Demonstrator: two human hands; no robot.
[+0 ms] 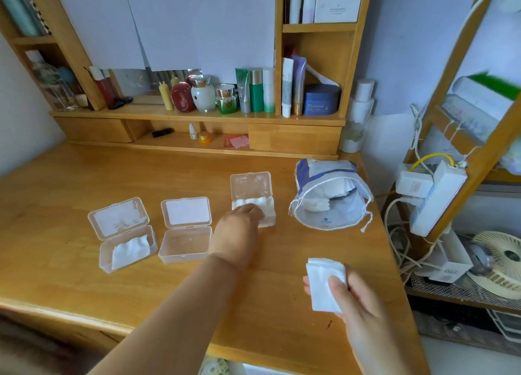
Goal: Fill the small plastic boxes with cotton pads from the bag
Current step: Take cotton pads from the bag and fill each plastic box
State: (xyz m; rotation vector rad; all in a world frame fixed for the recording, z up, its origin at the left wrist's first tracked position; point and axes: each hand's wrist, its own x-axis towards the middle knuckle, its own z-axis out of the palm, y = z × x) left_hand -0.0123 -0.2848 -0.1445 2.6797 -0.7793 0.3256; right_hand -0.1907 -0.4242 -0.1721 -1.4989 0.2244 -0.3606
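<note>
3 open boxes line our desk; the empty middle box (184, 243) lies left of our right hand (363, 312), which pinches a pad stack (324, 284). Our left hand (239, 228) presses pads into the right box (253, 202), nearer.

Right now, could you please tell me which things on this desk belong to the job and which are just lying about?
Part of the job:
left box, partly filled
middle box, empty
right box, under the left hand
bag
stack of pads in the right hand

Just lying about:
bottles and jars on the shelf
power strip
fan
</note>
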